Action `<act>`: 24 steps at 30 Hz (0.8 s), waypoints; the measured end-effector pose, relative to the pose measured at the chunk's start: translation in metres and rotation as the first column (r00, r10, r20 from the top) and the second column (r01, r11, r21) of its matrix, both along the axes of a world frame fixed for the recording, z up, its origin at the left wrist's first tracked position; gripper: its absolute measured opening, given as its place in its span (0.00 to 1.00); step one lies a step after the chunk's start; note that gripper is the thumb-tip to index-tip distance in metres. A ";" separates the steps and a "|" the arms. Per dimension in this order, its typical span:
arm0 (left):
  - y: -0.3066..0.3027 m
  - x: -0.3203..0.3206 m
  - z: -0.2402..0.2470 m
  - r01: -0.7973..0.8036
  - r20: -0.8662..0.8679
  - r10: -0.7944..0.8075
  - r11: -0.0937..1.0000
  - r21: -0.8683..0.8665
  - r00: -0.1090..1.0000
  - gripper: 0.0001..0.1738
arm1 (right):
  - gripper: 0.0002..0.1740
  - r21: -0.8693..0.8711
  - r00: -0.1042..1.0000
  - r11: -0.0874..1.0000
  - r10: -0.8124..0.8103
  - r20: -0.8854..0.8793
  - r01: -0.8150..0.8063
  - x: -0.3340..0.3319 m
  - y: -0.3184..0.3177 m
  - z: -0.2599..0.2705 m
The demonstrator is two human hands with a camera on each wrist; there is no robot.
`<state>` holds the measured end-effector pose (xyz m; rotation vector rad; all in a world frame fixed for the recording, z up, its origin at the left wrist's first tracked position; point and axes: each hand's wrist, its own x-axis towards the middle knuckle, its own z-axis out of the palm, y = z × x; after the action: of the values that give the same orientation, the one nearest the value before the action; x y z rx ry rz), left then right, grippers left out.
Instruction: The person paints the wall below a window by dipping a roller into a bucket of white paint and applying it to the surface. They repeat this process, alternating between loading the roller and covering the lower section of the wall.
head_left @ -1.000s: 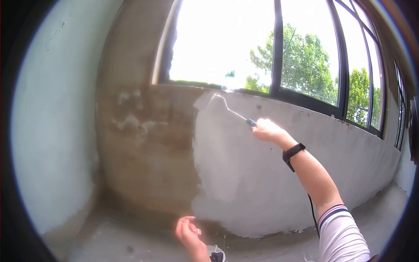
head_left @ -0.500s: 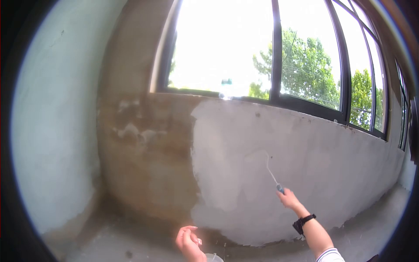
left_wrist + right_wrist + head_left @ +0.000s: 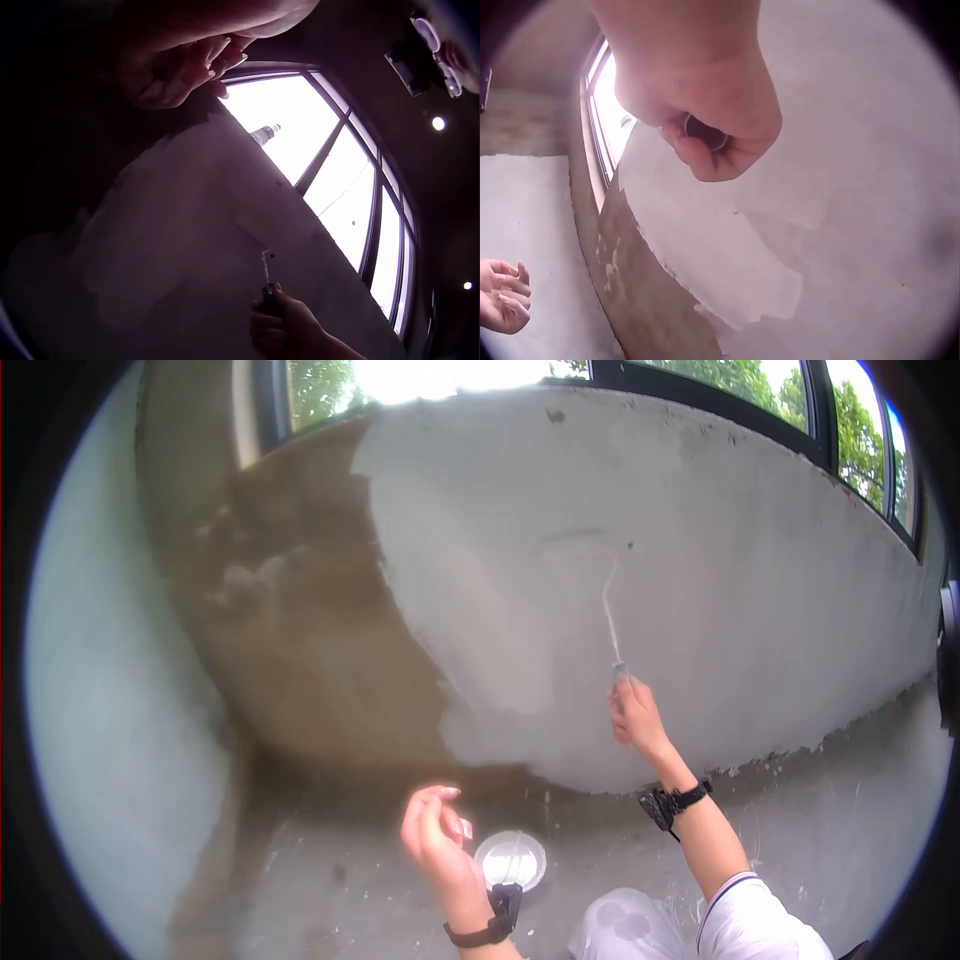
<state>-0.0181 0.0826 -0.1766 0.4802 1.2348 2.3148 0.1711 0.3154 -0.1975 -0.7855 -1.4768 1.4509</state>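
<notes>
My right hand [image 3: 636,715] grips the dark handle of a paint roller [image 3: 613,635]; the thin wire frame rises from it toward the wall. Its roller head blends with the pale wall coat [image 3: 480,600], below a small dark spot. From the right wrist view, the fingers wrap round the handle [image 3: 705,135], its butt end showing. To the left, my left hand [image 3: 445,850] is raised with fingers loosely bent and holds nothing. Beyond it, a white bucket [image 3: 541,847] with white liquid stands on the floor.
Brown uncoated wall [image 3: 330,630] lies left of the pale coat, meeting a pale side wall [image 3: 90,690] at the corner. Dark-framed windows [image 3: 690,395] run above. A bottle [image 3: 264,135] stands at the window sill. White specks mark the grey floor [image 3: 380,920].
My right hand has brought the roller down from just under the window to mid-wall, toward the right. The head view has tilted down, showing more floor and the bucket. My left hand stays loosely bent.
</notes>
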 end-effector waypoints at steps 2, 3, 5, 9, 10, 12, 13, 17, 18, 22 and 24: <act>0.009 0.007 0.000 -0.005 -0.014 0.005 1.000 -0.010 1.000 0.11 | 0.22 0.185 0.980 0.972 -0.167 0.113 0.144 -0.005 0.024 -0.040; 0.011 0.007 -0.001 0.001 -0.002 -0.001 1.000 -0.019 1.000 0.12 | 0.22 0.163 0.979 0.975 -0.172 0.108 0.153 -0.006 0.029 -0.068; 0.017 0.008 0.001 0.022 -0.018 -0.022 0.999 -0.036 1.000 0.12 | 0.21 0.548 0.844 0.786 -0.477 0.244 0.286 0.007 0.027 -0.123; 0.029 0.008 0.000 0.052 -0.049 -0.055 0.996 -0.068 0.997 0.13 | 0.21 0.467 0.752 0.825 -0.519 0.406 0.318 0.050 0.008 -0.247; 0.031 0.007 0.000 0.054 -0.059 -0.059 0.995 -0.083 0.996 0.13 | 0.21 0.451 0.755 0.831 -0.516 0.404 0.326 0.061 -0.001 -0.262; 0.035 0.007 0.003 0.056 -0.064 -0.062 0.995 -0.086 0.996 0.13 | 0.23 0.271 0.693 0.917 -0.399 0.601 0.292 0.073 -0.016 -0.271; 0.036 0.006 0.003 0.062 -0.066 -0.068 0.995 -0.084 0.995 0.13 | 0.23 0.265 0.698 0.918 -0.396 0.596 0.295 0.070 -0.020 -0.269; 0.031 0.006 0.004 0.088 -0.077 -0.095 0.992 -0.087 0.992 0.11 | 0.25 0.291 0.713 0.888 -0.459 0.529 0.356 0.033 -0.018 -0.213; 0.032 0.007 0.000 0.074 -0.066 -0.078 0.995 -0.063 0.995 0.10 | 0.26 0.249 0.773 0.915 -0.402 0.491 0.317 0.019 -0.017 -0.183; 0.034 0.011 -0.011 0.011 -0.037 -0.012 1.000 -0.028 0.999 0.09 | 0.27 0.020 0.946 0.983 -0.181 0.268 0.182 -0.027 0.005 -0.077; 0.035 0.009 -0.020 0.021 -0.026 -0.022 0.999 -0.029 0.999 0.09 | 0.28 0.003 0.962 0.988 -0.153 0.226 0.157 -0.034 0.015 -0.079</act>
<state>-0.0087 0.1172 -0.1962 0.5128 1.2674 2.2764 0.1374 0.3301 -0.2769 -1.0808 -1.5360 1.2887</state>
